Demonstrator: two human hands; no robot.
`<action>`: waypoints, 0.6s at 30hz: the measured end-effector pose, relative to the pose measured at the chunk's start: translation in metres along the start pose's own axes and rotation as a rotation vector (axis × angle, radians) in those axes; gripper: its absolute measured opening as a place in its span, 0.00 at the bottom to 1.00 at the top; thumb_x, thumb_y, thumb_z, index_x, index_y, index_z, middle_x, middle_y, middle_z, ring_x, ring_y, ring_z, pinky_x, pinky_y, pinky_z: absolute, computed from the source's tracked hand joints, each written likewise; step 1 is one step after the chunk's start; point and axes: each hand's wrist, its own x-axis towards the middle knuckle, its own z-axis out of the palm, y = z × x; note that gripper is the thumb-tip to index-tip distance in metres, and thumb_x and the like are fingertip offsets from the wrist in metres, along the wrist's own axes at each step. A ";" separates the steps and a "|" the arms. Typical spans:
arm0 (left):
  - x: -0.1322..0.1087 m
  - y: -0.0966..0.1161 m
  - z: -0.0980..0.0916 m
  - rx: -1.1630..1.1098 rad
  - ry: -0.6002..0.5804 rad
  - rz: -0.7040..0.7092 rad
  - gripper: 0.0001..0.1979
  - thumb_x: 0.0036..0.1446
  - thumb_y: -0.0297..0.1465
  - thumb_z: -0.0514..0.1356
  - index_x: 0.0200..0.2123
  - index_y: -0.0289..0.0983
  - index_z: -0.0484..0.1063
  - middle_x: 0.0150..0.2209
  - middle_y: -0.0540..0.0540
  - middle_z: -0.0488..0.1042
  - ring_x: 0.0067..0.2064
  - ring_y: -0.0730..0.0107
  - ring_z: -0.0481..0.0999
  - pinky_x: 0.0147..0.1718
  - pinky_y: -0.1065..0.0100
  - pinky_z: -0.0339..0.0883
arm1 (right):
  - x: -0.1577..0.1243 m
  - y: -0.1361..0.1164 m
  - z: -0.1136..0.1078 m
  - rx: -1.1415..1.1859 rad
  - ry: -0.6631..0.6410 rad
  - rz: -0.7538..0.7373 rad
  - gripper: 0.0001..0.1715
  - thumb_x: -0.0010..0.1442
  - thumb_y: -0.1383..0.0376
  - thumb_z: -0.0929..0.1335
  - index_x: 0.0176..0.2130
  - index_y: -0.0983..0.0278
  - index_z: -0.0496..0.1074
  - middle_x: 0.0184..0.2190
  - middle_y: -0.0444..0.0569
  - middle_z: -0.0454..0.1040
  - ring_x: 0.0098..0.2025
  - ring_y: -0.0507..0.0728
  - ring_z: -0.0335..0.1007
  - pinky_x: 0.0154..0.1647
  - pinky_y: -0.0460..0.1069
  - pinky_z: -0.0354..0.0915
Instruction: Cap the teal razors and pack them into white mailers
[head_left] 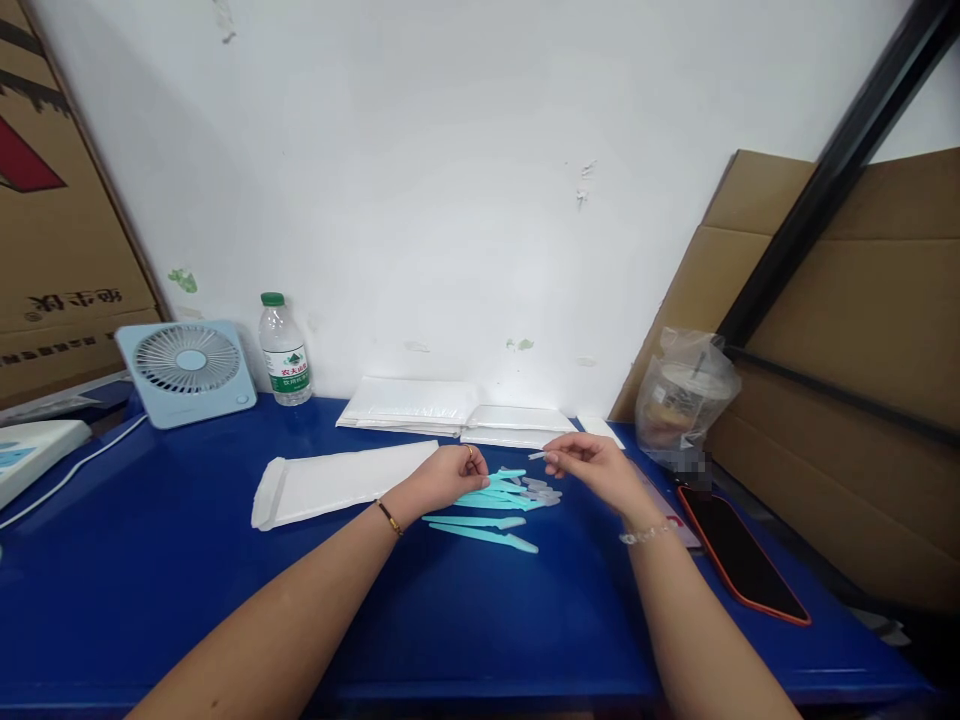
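Note:
My left hand (pixel 456 474) is closed in a pinch on the handle of a turquoise eyebrow razor (pixel 507 474), whose blade end points right. Beneath it, several more turquoise razors (pixel 480 522) lie on the blue table, two of them nearer to me. Small clear blade caps (pixel 541 490) are heaped beside their blade ends. My right hand (pixel 592 466), right of the pile, pinches one small clear cap (pixel 537 456) between thumb and fingers, apart from the left hand's razor. Left of the pile lies a white padded envelope (pixel 337 484), partly behind my left hand.
White padded envelopes (pixel 409 402) are stacked against the wall. A blue fan (pixel 187 372) and water bottle (pixel 286 350) stand back left. On the right are a bagged cup (pixel 684 392), a phone (pixel 742 555) and cardboard (pixel 847 400). The blue table (pixel 480 640) ends near me.

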 end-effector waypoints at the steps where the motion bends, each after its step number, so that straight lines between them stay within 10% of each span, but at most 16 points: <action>1: 0.001 -0.002 0.000 -0.012 0.001 -0.003 0.16 0.49 0.44 0.58 0.33 0.36 0.69 0.26 0.51 0.69 0.28 0.73 0.67 0.26 0.72 0.60 | 0.000 0.000 0.000 0.004 0.000 -0.003 0.18 0.49 0.55 0.72 0.35 0.65 0.74 0.28 0.50 0.77 0.31 0.56 0.75 0.33 0.51 0.70; 18: -0.003 0.008 -0.004 -0.040 -0.146 -0.006 0.16 0.47 0.41 0.60 0.34 0.35 0.71 0.28 0.49 0.72 0.30 0.72 0.69 0.27 0.72 0.61 | -0.003 0.003 0.020 -0.053 -0.299 0.046 0.19 0.47 0.56 0.72 0.36 0.66 0.76 0.29 0.50 0.77 0.31 0.56 0.74 0.31 0.49 0.68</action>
